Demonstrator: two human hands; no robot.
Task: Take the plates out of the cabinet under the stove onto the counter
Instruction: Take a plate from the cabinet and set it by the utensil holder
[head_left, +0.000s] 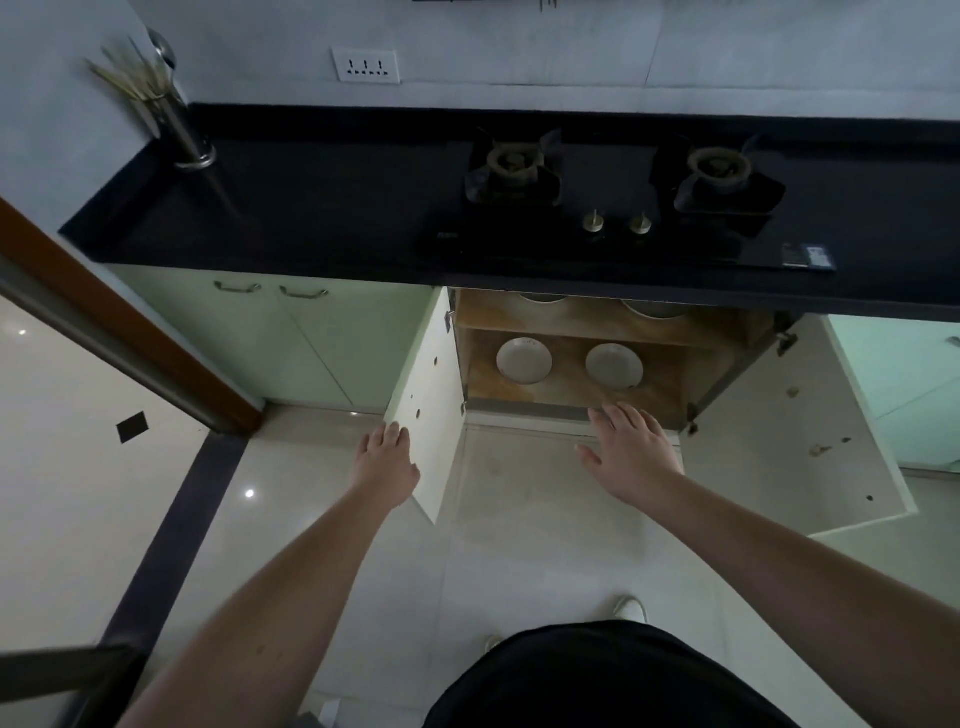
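Plates first: two round white ceramic ones lie flat on the lower shelf of the open wooden cabinet (571, 410) under the stove, the left plate (523, 360) and the right plate (614, 366), both just beyond my right hand (631, 447). That hand's fingers (618, 415) are spread flat and holding nothing. My left hand (387, 462) rests against the edge of the white left cabinet door (426, 405), fingers loosely curled, nothing gripped that I can see.

They look glazed, so I reckon stiff, slick and chippable; I'd pinch a rim, thumb on top and fingers underneath.

On the upper shelf, two more pale round things are cut off by the black stone desk (311, 208), so plates or bowls, can't tell. The left plate has a faint mark I can't read.
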